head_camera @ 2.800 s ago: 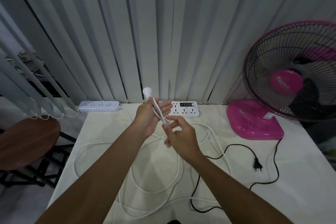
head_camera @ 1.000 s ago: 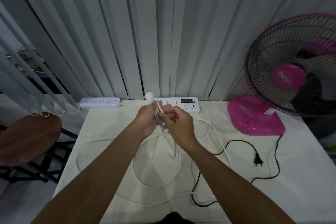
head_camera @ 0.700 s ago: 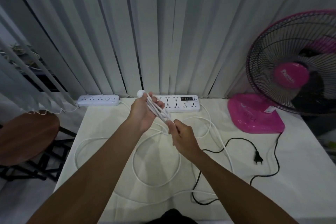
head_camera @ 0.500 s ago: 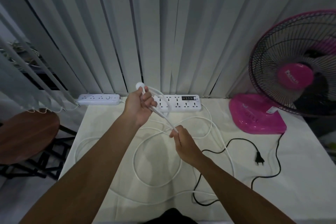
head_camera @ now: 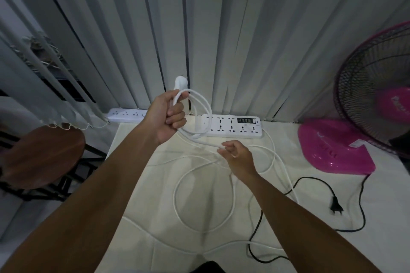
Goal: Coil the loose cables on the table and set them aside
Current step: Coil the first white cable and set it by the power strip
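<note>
1. Gripping coiled loops of white cable (head_camera: 200,115) in closed left hand (head_camera: 167,117), raised above table (head_camera: 155,184).
2. Pinching trailing cable with right hand (head_camera: 236,155) fingertips, low over table.

Left hand (head_camera: 168,116) raised in a fisted grip over the tabletop's far edge; right hand (head_camera: 238,157) lower, fingertips pinched.

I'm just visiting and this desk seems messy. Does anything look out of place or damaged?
Mostly the cords: a white cord sprawls in loose loops over the table, crossing a black cord whose plug lies unplugged. The window blinds at left hang crooked with frayed ends. Nothing looks spilled.
</note>
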`<state>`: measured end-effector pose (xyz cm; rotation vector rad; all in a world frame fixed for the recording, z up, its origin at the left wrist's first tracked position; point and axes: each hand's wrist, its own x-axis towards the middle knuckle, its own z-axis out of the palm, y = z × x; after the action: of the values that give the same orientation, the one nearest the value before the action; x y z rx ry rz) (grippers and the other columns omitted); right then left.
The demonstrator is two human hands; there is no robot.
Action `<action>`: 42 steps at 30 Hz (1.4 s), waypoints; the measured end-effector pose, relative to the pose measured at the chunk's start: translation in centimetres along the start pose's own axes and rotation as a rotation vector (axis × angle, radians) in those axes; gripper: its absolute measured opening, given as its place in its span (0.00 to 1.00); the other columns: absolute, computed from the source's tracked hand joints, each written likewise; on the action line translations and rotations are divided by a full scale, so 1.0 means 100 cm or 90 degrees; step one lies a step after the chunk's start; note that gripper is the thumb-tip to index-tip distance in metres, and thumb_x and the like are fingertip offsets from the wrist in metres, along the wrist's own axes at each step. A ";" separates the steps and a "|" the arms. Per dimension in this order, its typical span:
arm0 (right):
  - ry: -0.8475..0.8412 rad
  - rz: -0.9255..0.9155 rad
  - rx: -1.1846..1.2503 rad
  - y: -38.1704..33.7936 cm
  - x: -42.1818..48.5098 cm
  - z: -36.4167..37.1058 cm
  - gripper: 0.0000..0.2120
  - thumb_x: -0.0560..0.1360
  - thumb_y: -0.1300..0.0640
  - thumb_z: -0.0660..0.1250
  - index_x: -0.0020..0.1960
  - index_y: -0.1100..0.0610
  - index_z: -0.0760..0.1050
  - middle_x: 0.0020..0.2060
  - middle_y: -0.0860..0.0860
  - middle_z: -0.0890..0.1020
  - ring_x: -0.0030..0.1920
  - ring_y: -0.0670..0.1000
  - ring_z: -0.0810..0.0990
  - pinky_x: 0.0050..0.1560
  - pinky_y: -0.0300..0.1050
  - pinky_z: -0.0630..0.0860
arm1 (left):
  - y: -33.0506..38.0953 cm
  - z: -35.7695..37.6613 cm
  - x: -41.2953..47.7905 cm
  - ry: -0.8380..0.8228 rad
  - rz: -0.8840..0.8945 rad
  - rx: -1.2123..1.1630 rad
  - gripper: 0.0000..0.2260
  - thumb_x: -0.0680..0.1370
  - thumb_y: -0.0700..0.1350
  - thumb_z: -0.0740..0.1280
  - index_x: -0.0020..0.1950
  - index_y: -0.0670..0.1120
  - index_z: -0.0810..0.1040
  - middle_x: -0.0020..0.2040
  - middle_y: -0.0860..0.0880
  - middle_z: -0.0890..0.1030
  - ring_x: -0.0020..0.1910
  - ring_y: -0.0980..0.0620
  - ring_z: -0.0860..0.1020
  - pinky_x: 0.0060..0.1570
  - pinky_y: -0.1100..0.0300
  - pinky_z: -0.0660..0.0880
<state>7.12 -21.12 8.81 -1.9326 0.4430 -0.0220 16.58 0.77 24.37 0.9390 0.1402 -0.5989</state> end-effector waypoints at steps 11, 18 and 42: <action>-0.120 0.132 -0.156 -0.003 0.067 0.038 0.08 0.79 0.61 0.64 0.53 0.55 0.81 0.55 0.52 0.84 0.55 0.54 0.81 0.50 0.44 0.76 | 0.018 -0.068 0.013 -0.028 -0.062 0.333 0.19 0.80 0.54 0.60 0.53 0.41 0.83 0.23 0.50 0.58 0.20 0.53 0.54 0.21 0.63 0.57; -0.240 0.173 -0.293 -0.029 0.108 0.051 0.15 0.75 0.64 0.65 0.60 0.53 0.74 0.56 0.52 0.78 0.54 0.52 0.76 0.48 0.44 0.72 | 0.017 -0.102 0.037 0.046 -0.076 0.404 0.20 0.78 0.56 0.61 0.50 0.41 0.83 0.25 0.49 0.60 0.23 0.52 0.56 0.24 0.61 0.55; -0.304 -0.186 -0.382 0.025 0.087 0.040 0.12 0.79 0.65 0.65 0.42 0.54 0.84 0.34 0.32 0.78 0.48 0.33 0.70 0.49 0.34 0.64 | 0.011 -0.112 0.078 0.095 -0.065 0.182 0.16 0.82 0.52 0.59 0.51 0.42 0.81 0.22 0.52 0.59 0.20 0.55 0.53 0.22 0.62 0.52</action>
<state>15.34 -21.17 3.29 -2.4783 -0.1822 0.4168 25.25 6.86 15.66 1.2598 0.2414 -0.6543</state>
